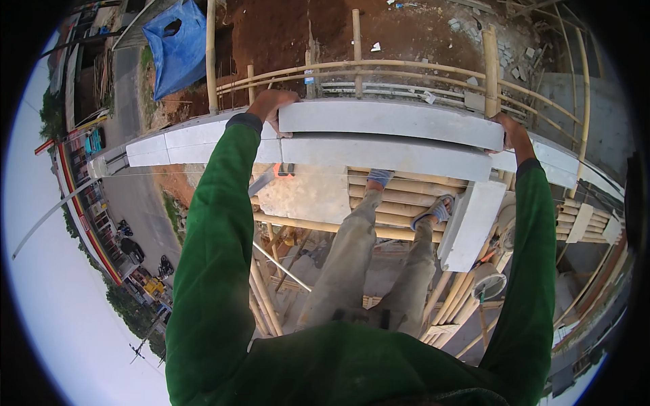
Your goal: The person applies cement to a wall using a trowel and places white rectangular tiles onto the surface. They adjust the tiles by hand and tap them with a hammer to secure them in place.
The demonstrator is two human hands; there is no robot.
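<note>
My left hand (pixel 272 108) grips the left end of a long, pale grey lightweight concrete block (pixel 393 120). Around the block's right end my right hand (pixel 510 137) is closed. Directly below it lies another pale block (pixel 386 154), part of the wall's row. A dark gap shows between the two, wider toward the right; whether they touch at the left I cannot tell. More wall blocks (pixel 196 142) continue the row to the left, and others (pixel 555 164) to the right.
My sandalled feet stand on a bamboo scaffold platform (pixel 386 199), beside a pale board (pixel 305 196) with an orange-handled tool (pixel 284 170). One block (pixel 472 227) leans at the platform's right, near a bucket (pixel 489 281). Bamboo rails (pixel 406 73) run beyond the wall. A thin string crosses the wall's near side.
</note>
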